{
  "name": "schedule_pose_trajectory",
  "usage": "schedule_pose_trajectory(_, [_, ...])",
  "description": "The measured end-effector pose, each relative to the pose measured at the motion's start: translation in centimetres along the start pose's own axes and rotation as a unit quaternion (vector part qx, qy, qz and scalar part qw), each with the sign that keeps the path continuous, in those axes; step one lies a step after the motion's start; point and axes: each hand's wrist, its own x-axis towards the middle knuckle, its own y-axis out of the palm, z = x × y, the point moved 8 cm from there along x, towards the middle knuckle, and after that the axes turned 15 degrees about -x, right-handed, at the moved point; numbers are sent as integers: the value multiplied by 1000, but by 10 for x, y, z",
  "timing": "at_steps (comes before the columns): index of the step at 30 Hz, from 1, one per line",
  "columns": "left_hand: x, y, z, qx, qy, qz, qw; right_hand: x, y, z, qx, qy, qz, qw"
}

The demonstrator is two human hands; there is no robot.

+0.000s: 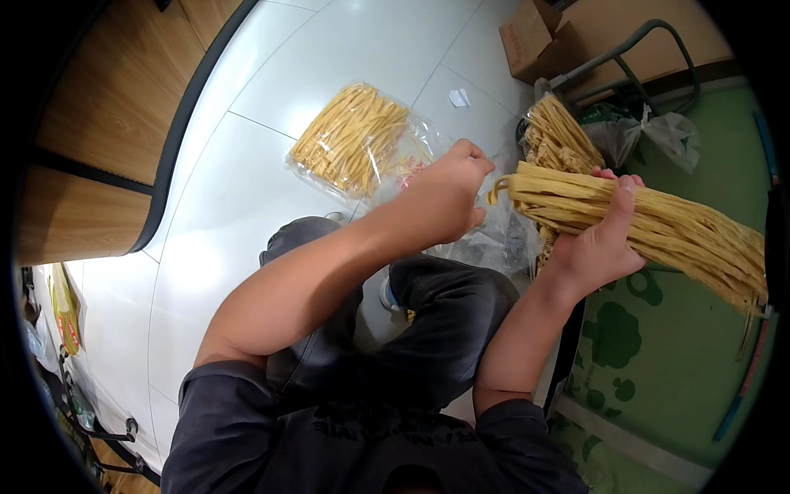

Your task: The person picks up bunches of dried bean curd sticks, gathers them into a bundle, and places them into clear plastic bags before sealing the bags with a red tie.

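My right hand grips a thick bundle of long yellow dried strips, likely dried tofu sticks, stretching to the right edge. Just left of the bundle's looped end is my left hand, its fingers curled and the thumb apart, with nothing clearly seen in it. Beyond my left forearm, a clear plastic bag with more yellow strips lies on the tiled floor. Behind the held bundle, another bag of yellow strips leans upright. Crumpled clear plastic lies below my left hand.
A green patterned board is at the right, beside a metal tube frame and a knotted plastic bag. An open cardboard box stands at the top. Wooden panels are at the left. A white scrap lies on the floor.
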Motion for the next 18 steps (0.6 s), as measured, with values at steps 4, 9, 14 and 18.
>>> schedule_pose_trajectory(4, [2, 4, -7, 23, 15, -9, 1000, -9, 8, 11, -14, 5, -9, 1000])
schedule_pose_trajectory(9, [5, 11, -5, 74, 7, -20, 997, -19, 14, 26, -45, -11, -4, 999])
schedule_pose_trajectory(14, [4, 13, -6, 82, -1, -22, 996, -21, 12, 42, -49, -48, -9, 998])
schedule_pose_trajectory(18, [7, 12, -4, 58, 1, -27, 998, -21, 14, 34, -20, -38, -5, 999])
